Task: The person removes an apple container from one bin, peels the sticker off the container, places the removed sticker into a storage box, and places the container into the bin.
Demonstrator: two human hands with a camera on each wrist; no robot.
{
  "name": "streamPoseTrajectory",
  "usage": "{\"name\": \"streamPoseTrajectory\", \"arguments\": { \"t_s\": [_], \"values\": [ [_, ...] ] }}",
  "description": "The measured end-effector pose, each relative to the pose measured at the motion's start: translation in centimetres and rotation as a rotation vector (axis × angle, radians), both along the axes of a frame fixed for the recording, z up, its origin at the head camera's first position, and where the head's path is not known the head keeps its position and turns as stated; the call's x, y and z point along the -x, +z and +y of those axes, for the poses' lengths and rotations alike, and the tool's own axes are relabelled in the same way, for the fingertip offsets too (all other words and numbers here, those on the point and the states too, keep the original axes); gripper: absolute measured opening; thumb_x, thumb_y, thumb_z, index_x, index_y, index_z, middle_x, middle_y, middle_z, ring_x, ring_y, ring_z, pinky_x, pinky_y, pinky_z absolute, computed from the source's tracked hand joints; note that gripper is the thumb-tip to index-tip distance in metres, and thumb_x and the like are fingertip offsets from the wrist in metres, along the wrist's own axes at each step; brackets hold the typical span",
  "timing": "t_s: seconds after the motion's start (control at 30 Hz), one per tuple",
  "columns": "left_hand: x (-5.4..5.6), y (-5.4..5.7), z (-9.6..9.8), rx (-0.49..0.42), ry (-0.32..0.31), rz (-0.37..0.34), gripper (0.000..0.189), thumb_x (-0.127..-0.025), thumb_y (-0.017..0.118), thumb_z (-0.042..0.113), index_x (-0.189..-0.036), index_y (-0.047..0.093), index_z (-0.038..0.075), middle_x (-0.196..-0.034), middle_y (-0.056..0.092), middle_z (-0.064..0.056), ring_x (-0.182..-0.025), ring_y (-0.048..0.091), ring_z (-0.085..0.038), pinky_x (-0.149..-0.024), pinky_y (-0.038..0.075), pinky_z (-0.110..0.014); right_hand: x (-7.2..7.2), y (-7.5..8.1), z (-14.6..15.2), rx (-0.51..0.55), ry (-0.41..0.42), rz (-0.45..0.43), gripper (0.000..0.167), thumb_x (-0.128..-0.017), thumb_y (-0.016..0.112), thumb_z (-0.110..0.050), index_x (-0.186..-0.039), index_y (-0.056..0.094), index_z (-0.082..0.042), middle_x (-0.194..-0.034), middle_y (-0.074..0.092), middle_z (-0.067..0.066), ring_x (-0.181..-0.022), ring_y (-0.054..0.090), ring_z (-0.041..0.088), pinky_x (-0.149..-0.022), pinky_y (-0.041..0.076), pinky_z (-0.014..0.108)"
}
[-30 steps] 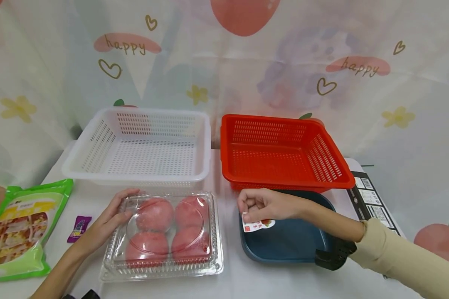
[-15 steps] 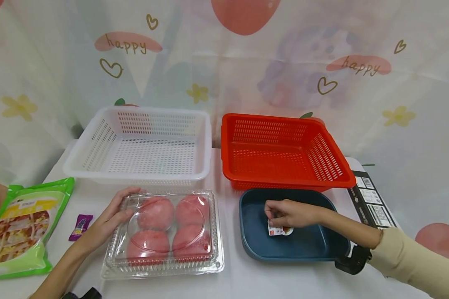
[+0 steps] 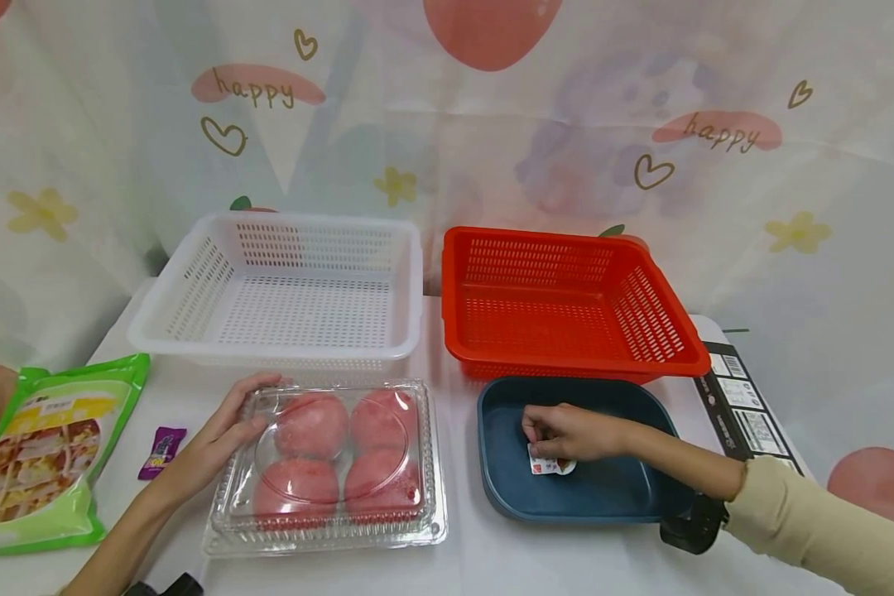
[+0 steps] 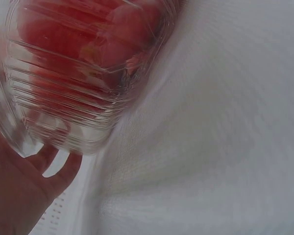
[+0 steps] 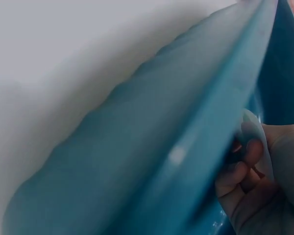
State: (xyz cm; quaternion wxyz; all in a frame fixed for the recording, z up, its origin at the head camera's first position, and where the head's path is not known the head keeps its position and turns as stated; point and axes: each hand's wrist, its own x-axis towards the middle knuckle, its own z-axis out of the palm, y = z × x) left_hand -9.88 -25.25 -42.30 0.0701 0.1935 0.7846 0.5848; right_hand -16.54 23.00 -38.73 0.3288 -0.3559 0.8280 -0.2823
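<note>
A clear plastic clamshell box (image 3: 328,536) with several round pink-red items (image 3: 310,424) under its lid stands at centre left. My left hand (image 3: 219,434) rests on its back left corner, thumb on the lid; in the left wrist view, fingers (image 4: 68,171) touch the ribbed side. My right hand (image 3: 577,432) is over the dark blue tray (image 3: 603,497), thumb and fingers pinching a small white label (image 3: 551,466) with red print. The label hangs low within the tray's rim. In the right wrist view its pale back (image 5: 257,139) shows between the curled fingers.
A white basket (image 3: 276,335) and a red basket (image 3: 566,360) stand behind. Left lie a green food bag (image 3: 52,455) and a small purple packet (image 3: 161,454). A black-and-white printed box (image 3: 748,406) lies at right. A patterned cloth (image 3: 447,149) hangs at the back.
My right hand has carried the label rightward from the tray's back left rim and down into the tray, then shifted slightly left. My left hand has stayed on the clamshell box.
</note>
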Motion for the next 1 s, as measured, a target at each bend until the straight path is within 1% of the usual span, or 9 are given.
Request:
{"name": "streamPoseTrajectory", "arguments": {
  "t_s": [0.1, 0.2, 0.33, 0.47, 0.67, 0.7, 0.83, 0.9, 1.0],
  "values": [
    [0.0, 0.0, 0.0, 0.007, 0.001, 0.008, 0.051, -0.102, 0.033, 0.01, -0.151, 0.022, 0.014, -0.147, 0.029, 0.013, -0.13, 0.033, 0.009, -0.097, 0.036, -0.014, -0.2, 0.0, -0.2, -0.012, -0.017, 0.021, 0.012, -0.094, 0.061, -0.013, -0.092, 0.05, -0.01, -0.067, 0.05, -0.007, -0.058, 0.048, -0.002, -0.055, 0.044, 0.017],
    [0.0, 0.0, 0.0, 0.004, 0.003, 0.004, 0.051, -0.102, 0.034, 0.011, -0.151, 0.022, 0.015, -0.148, 0.029, 0.013, -0.131, 0.032, 0.009, -0.097, 0.035, -0.013, -0.5, 0.0, -0.4, -0.022, -0.029, 0.039, 0.012, -0.093, 0.061, -0.009, -0.09, 0.05, -0.01, -0.067, 0.05, -0.006, -0.057, 0.049, -0.002, -0.056, 0.047, 0.018],
    [-0.1, 0.0, 0.0, 0.002, 0.003, 0.0, 0.051, -0.102, 0.034, 0.011, -0.151, 0.022, 0.015, -0.147, 0.029, 0.012, -0.13, 0.032, 0.009, -0.097, 0.036, -0.014, -0.9, 0.0, -0.8, -0.048, -0.036, 0.076, 0.014, -0.092, 0.061, -0.005, -0.088, 0.05, -0.01, -0.068, 0.048, -0.007, -0.056, 0.049, -0.002, -0.055, 0.047, 0.018],
    [-0.1, 0.0, 0.0, 0.006, 0.005, 0.002, 0.05, -0.102, 0.033, 0.011, -0.151, 0.023, 0.014, -0.145, 0.031, 0.012, -0.128, 0.035, 0.008, -0.096, 0.038, -0.016, -1.1, 0.5, -1.3, -0.074, -0.035, 0.133, 0.014, -0.091, 0.062, -0.004, -0.086, 0.051, -0.01, -0.068, 0.046, -0.006, -0.056, 0.045, -0.003, -0.054, 0.043, 0.016],
    [-0.1, 0.0, 0.1, 0.003, 0.002, -0.009, 0.051, -0.102, 0.034, 0.012, -0.151, 0.022, 0.015, -0.148, 0.029, 0.012, -0.13, 0.033, 0.009, -0.096, 0.037, -0.014, -1.6, 1.1, -2.1, -0.145, -0.045, 0.192, 0.014, -0.09, 0.063, -0.003, -0.082, 0.054, -0.011, -0.066, 0.046, -0.006, -0.055, 0.042, -0.002, -0.052, 0.039, 0.016],
    [-0.1, 0.0, 0.1, 0.006, 0.002, -0.01, 0.051, -0.102, 0.034, 0.012, -0.151, 0.022, 0.015, -0.148, 0.028, 0.013, -0.13, 0.032, 0.009, -0.097, 0.037, -0.016, -1.7, 1.2, -2.3, -0.159, -0.048, 0.203, 0.015, -0.09, 0.063, -0.003, -0.082, 0.054, -0.011, -0.065, 0.046, -0.006, -0.055, 0.041, -0.001, -0.052, 0.038, 0.016],
    [0.0, 0.0, 0.0, 0.015, 0.001, -0.009, 0.051, -0.102, 0.033, 0.012, -0.151, 0.021, 0.016, -0.148, 0.028, 0.013, -0.13, 0.032, 0.01, -0.098, 0.04, -0.028, -2.1, 1.4, -2.7, -0.196, -0.045, 0.269, 0.017, -0.09, 0.063, -0.004, -0.08, 0.053, -0.012, -0.066, 0.046, -0.006, -0.057, 0.041, 0.0, -0.054, 0.037, 0.016],
    [0.0, 0.0, 0.0, 0.017, 0.0, -0.004, 0.051, -0.102, 0.033, 0.012, -0.151, 0.021, 0.016, -0.147, 0.029, 0.013, -0.13, 0.033, 0.009, -0.098, 0.04, -0.029, -2.2, 1.3, -2.8, -0.214, -0.044, 0.306, 0.017, -0.089, 0.064, -0.005, -0.08, 0.053, -0.013, -0.069, 0.046, -0.005, -0.06, 0.041, 0.002, -0.054, 0.035, 0.016],
    [0.0, 0.0, 0.0, 0.008, 0.0, -0.001, 0.051, -0.102, 0.033, 0.011, -0.151, 0.021, 0.015, -0.147, 0.03, 0.013, -0.129, 0.035, 0.008, -0.096, 0.041, -0.023, -2.3, 1.4, -2.8, -0.243, -0.05, 0.346, 0.018, -0.088, 0.067, -0.007, -0.08, 0.054, -0.014, -0.073, 0.044, -0.003, -0.062, 0.04, 0.005, -0.054, 0.034, 0.017]
  ]
}}
